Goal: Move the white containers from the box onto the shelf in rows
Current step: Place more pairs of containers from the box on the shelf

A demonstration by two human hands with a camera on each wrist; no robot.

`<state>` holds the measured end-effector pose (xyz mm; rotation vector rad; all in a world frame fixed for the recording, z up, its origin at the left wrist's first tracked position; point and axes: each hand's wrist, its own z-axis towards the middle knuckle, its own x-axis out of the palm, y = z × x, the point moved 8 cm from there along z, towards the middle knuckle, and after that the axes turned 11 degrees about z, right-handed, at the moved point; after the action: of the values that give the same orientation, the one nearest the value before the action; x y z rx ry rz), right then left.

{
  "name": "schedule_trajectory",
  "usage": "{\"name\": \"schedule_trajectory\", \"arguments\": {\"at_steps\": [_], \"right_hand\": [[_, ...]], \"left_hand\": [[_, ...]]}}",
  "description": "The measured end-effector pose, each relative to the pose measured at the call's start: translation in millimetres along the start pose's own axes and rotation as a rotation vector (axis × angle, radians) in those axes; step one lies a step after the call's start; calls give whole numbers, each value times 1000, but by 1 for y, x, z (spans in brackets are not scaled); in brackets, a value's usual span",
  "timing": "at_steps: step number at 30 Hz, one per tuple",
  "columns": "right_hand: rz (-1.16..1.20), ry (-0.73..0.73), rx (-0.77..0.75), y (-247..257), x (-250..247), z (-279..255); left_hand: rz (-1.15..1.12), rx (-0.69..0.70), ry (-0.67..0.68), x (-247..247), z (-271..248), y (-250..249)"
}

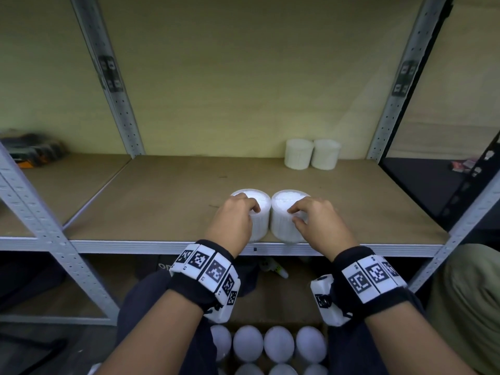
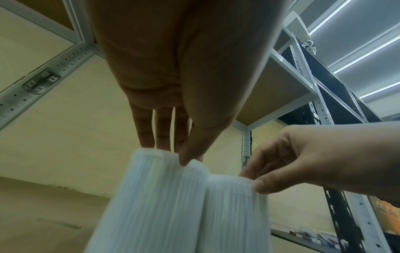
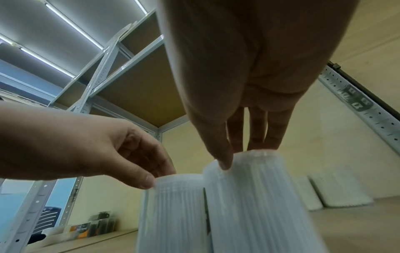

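Two white ribbed containers stand side by side near the front edge of the shelf board (image 1: 162, 196). My left hand (image 1: 249, 204) grips the left container (image 1: 262, 224) by its top rim, thumb on the near side. My right hand (image 1: 294, 215) grips the right container (image 1: 281, 204) the same way. The left wrist view shows my left hand (image 2: 171, 154) with fingers and thumb pinching the rim of its container (image 2: 155, 202). In the right wrist view my right hand (image 3: 240, 156) pinches its container (image 3: 255, 202). The two containers touch.
Two more white containers (image 1: 311, 154) stand together at the back right of the shelf. A box with several white containers (image 1: 270, 345) sits below between my arms. Grey uprights (image 1: 119, 104) frame the bay. Small dark items (image 1: 29, 150) lie on the neighbouring shelf at left.
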<state>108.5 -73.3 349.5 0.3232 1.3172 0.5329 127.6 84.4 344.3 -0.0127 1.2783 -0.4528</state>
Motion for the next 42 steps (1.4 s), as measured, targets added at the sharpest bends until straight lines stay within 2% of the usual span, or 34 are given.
{"name": "schedule_trajectory", "arguments": {"at_steps": [5,9,23,27,37,42], "right_hand": [[7,9,59,-6,2,20],[24,22,106,-15,6,49],[-12,82,111,-46,26,183],[-8,67,108,-53,28,212],[25,13,74,-69,34,257],[2,-17,67,-76,38,276]], "left_hand": [[36,-1,-32,4,18,4],[51,-28,-9,10,44,13],[26,-87,120,40,168,42],[21,-89,118,46,198,48],[12,-93,129,61,250,62],[20,-68,76,66,269,64]]}}
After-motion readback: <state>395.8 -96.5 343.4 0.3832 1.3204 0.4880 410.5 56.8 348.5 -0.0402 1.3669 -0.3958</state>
